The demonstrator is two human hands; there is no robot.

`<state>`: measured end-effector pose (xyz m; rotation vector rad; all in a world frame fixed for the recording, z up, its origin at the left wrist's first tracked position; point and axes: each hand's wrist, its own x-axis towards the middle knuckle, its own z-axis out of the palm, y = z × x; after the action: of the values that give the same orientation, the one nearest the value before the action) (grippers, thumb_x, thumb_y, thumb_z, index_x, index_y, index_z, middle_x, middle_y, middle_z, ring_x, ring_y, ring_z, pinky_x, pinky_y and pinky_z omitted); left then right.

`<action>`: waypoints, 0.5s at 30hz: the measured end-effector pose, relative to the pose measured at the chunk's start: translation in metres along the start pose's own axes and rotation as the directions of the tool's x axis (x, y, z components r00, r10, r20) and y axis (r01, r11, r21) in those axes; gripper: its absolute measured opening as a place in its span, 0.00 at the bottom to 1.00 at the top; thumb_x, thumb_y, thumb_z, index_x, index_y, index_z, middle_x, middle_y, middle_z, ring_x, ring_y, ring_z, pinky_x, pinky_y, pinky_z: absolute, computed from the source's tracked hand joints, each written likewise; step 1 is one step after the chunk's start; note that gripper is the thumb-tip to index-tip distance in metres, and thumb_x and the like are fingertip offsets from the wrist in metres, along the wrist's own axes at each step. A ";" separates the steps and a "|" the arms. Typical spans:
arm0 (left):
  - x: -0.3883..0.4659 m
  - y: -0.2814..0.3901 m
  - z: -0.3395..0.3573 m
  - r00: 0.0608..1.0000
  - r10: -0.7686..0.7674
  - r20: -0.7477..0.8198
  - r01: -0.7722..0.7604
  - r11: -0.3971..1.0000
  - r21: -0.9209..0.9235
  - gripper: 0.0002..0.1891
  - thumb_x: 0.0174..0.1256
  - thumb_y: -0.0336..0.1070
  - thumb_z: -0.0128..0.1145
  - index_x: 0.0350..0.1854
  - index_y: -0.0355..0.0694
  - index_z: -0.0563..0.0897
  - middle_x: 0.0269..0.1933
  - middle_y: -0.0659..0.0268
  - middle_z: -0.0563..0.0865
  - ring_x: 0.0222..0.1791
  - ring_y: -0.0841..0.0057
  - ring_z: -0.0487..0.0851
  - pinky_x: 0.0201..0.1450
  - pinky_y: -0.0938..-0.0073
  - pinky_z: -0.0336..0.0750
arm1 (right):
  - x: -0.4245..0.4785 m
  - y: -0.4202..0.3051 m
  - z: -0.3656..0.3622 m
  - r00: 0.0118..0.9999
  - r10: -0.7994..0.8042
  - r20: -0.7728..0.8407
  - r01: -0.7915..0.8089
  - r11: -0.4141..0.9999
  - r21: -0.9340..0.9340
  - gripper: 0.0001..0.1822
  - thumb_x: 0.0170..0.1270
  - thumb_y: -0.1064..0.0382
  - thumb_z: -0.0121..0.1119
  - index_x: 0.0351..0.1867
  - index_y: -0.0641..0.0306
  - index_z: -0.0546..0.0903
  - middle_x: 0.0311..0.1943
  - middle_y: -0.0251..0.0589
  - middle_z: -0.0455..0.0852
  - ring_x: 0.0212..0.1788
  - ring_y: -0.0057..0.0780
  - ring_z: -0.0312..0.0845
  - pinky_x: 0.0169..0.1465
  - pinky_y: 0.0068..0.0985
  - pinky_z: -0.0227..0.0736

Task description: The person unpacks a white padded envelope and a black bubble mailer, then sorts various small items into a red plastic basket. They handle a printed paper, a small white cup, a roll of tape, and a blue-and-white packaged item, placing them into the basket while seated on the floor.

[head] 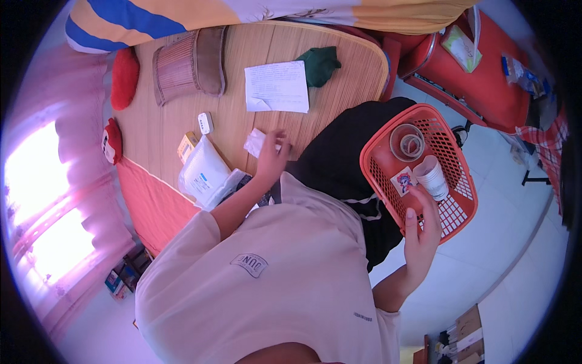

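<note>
My left hand [273, 152] is over the woven mat, beside a crumpled white tissue or wrapper [254, 142]; its fingers are blurred, and whether they grip it cannot be told. My right hand [423, 223] reaches over the near side of an orange plastic basket [473, 200], thumb and index finger apart. The index fingertip is at the lower edge of a small card with a cartoon figure [403, 181]. A stack of white paper cups [432, 178] lies tilted beside the card. Beyond them in the basket is a clear round container or roll [407, 142].
On the mat [273, 45] are printed sheets [277, 86], dark green cloth [322, 67], a brown pillow [188, 66], a white plastic package [205, 173], a yellow box [187, 146] and a small white device [205, 123]. A red seat or cabinet [482, 86] stands at the upper right.
</note>
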<state>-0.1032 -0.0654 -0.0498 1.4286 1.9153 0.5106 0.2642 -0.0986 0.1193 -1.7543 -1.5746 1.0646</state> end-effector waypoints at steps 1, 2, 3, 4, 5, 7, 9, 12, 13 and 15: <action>-0.004 -0.012 -0.004 0.998 -0.006 -0.065 0.010 0.998 0.064 0.18 0.70 0.33 0.56 0.58 0.34 0.72 0.50 0.55 0.80 0.48 0.66 0.81 0.49 0.69 0.77 | 0.004 -0.005 0.000 1.000 -0.015 0.020 0.015 1.000 -0.010 0.18 0.70 0.62 0.55 0.58 0.68 0.76 0.55 0.52 0.80 0.58 0.49 0.75 0.61 0.38 0.68; -0.005 -0.029 -0.007 0.991 -0.005 -0.130 0.021 0.992 0.124 0.21 0.68 0.36 0.58 0.59 0.34 0.71 0.53 0.53 0.78 0.50 0.62 0.80 0.51 0.64 0.76 | 0.007 -0.007 0.000 0.999 -0.028 0.038 0.029 0.999 -0.018 0.19 0.70 0.62 0.55 0.58 0.68 0.76 0.55 0.52 0.80 0.58 0.50 0.75 0.61 0.39 0.68; -0.010 -0.050 -0.009 0.980 -0.006 -0.198 0.043 0.982 0.183 0.24 0.65 0.39 0.60 0.59 0.33 0.71 0.55 0.51 0.77 0.51 0.57 0.80 0.54 0.60 0.75 | 0.009 -0.007 0.000 0.998 -0.031 0.053 0.033 0.998 -0.045 0.19 0.70 0.62 0.55 0.58 0.68 0.76 0.56 0.52 0.80 0.59 0.49 0.74 0.62 0.39 0.68; -0.012 -0.073 -0.011 0.969 0.015 -0.247 0.055 0.960 0.274 0.25 0.64 0.40 0.62 0.60 0.33 0.70 0.56 0.49 0.76 0.52 0.56 0.79 0.55 0.59 0.74 | 0.011 -0.005 0.002 0.997 -0.034 0.066 0.039 0.997 -0.072 0.19 0.70 0.62 0.55 0.58 0.68 0.76 0.56 0.51 0.79 0.59 0.49 0.74 0.62 0.39 0.67; -0.011 -0.096 -0.015 0.955 0.049 -0.294 0.065 0.929 0.365 0.27 0.63 0.41 0.63 0.60 0.33 0.70 0.56 0.48 0.76 0.54 0.54 0.78 0.56 0.59 0.74 | 0.014 -0.002 0.003 0.997 -0.040 0.072 0.047 0.994 -0.095 0.19 0.70 0.62 0.55 0.59 0.67 0.76 0.56 0.51 0.79 0.60 0.49 0.74 0.62 0.39 0.67; -0.010 -0.125 -0.019 0.927 0.021 -0.374 0.147 0.899 0.413 0.31 0.61 0.44 0.66 0.61 0.33 0.69 0.56 0.46 0.75 0.55 0.51 0.77 0.57 0.57 0.73 | 0.018 0.001 0.005 0.996 -0.043 0.080 0.051 0.994 -0.098 0.19 0.70 0.62 0.55 0.59 0.67 0.76 0.57 0.51 0.79 0.60 0.49 0.73 0.63 0.39 0.66; -0.005 -0.143 -0.021 0.894 -0.099 -0.438 0.263 0.905 0.333 0.34 0.60 0.46 0.67 0.63 0.33 0.69 0.56 0.44 0.75 0.56 0.49 0.76 0.58 0.56 0.72 | 0.020 0.003 0.005 0.996 -0.036 0.086 0.045 0.994 -0.101 0.19 0.70 0.62 0.55 0.59 0.67 0.75 0.57 0.52 0.78 0.61 0.48 0.72 0.63 0.40 0.66; 0.006 -0.147 -0.020 0.905 -0.175 -0.388 0.297 0.912 0.282 0.38 0.56 0.53 0.70 0.61 0.30 0.71 0.55 0.45 0.77 0.56 0.51 0.75 0.61 0.57 0.69 | 0.020 0.004 0.007 0.996 -0.020 0.088 0.030 0.994 -0.108 0.19 0.69 0.63 0.55 0.59 0.67 0.75 0.57 0.52 0.78 0.61 0.48 0.72 0.64 0.40 0.65; 0.010 -0.140 -0.019 0.912 -0.164 -0.375 0.293 0.901 0.320 0.38 0.55 0.54 0.71 0.60 0.30 0.72 0.54 0.46 0.78 0.56 0.51 0.76 0.61 0.58 0.70 | 0.020 0.004 0.008 0.996 -0.015 0.084 0.024 0.993 -0.114 0.19 0.69 0.63 0.55 0.59 0.67 0.75 0.57 0.52 0.78 0.61 0.48 0.72 0.64 0.40 0.65; 0.023 -0.146 -0.023 0.929 -0.160 -0.334 0.285 0.886 0.366 0.37 0.53 0.54 0.72 0.57 0.30 0.75 0.53 0.47 0.80 0.54 0.53 0.77 0.60 0.58 0.71 | 0.018 0.005 0.011 0.997 -0.006 0.082 0.014 0.995 -0.103 0.20 0.69 0.63 0.56 0.59 0.67 0.75 0.57 0.52 0.78 0.61 0.49 0.72 0.64 0.40 0.64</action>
<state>-0.2214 -0.0881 -0.1376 1.4088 2.5101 0.2233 0.2575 -0.0831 0.1056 -1.7882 -1.7144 1.0798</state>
